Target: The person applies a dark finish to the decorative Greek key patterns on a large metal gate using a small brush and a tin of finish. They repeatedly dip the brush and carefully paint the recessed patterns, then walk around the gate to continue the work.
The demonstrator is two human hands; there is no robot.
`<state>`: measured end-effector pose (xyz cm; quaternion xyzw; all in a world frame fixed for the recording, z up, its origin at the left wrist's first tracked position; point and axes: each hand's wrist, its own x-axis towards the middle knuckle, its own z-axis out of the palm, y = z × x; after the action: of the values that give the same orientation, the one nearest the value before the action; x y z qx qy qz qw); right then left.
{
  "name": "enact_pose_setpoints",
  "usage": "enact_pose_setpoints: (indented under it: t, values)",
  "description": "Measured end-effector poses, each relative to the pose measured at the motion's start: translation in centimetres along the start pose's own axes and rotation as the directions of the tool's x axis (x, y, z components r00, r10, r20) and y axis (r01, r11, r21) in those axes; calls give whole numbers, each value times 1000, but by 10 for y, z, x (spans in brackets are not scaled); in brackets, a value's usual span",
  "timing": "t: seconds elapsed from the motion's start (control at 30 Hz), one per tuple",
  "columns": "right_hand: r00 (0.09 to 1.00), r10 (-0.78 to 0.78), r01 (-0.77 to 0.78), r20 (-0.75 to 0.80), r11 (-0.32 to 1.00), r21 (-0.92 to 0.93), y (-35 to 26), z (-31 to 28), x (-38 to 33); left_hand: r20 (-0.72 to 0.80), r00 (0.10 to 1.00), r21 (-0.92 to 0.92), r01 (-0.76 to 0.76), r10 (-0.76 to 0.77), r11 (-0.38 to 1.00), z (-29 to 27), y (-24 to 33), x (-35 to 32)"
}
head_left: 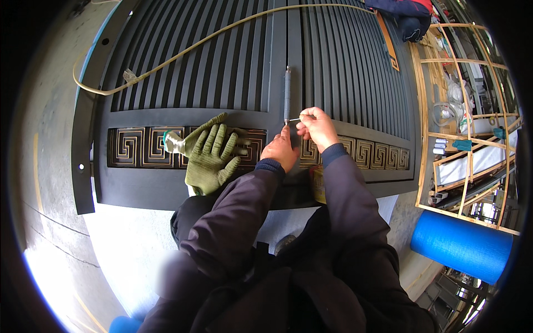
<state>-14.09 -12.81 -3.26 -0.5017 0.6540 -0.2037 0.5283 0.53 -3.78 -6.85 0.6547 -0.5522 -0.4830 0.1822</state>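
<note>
A slim grey cylindrical tool (287,91) with metal ends lies lengthwise along the middle seam of a dark grey slatted door panel (189,117). At its near end, my left hand (280,151) is closed, the fingertips on the metal tip. What lies under those fingers is hidden. My right hand (317,129) pinches a thin metal rod (295,120), whose other end meets the tool's tip. To the left, a pair of green knit gloves (208,162) rests on the panel's band of gold-lined square spiral patterns (130,147).
A beige hose (183,51) arcs over the slats. A yellow container (318,185) stands by my right forearm. Someone in dark blue and red clothing (408,11) is at the far right. Wooden frames (425,111) and a blue roll (462,246) lie to the right.
</note>
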Motion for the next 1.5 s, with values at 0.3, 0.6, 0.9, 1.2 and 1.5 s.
enact_pose_setpoints:
  t: [0.3, 0.6, 0.9, 1.2, 1.5]
  values:
    - [979, -30, -33, 204, 955, 295, 2, -14, -13, -20, 999, -13, -25, 25, 1000, 3, -3, 0]
    - [987, 144, -158, 68, 937, 311, 7, -10, 1, 1, 1000, 0, -14, 14, 1000, 1, -1, 0]
    - [959, 263, -263, 101, 706, 657, 29, -5, 13, -9, 1000, -4, -21, 21, 1000, 2, -2, 0]
    - [985, -175, 174, -1, 984, 43, 39, -5, 1, -7, 1000, -1, -28, 28, 1000, 2, -2, -1]
    - [930, -358, 291, -81, 852, -434, 31, -13, -3, 7, 1000, 5, -13, 13, 1000, 1, 0, -1]
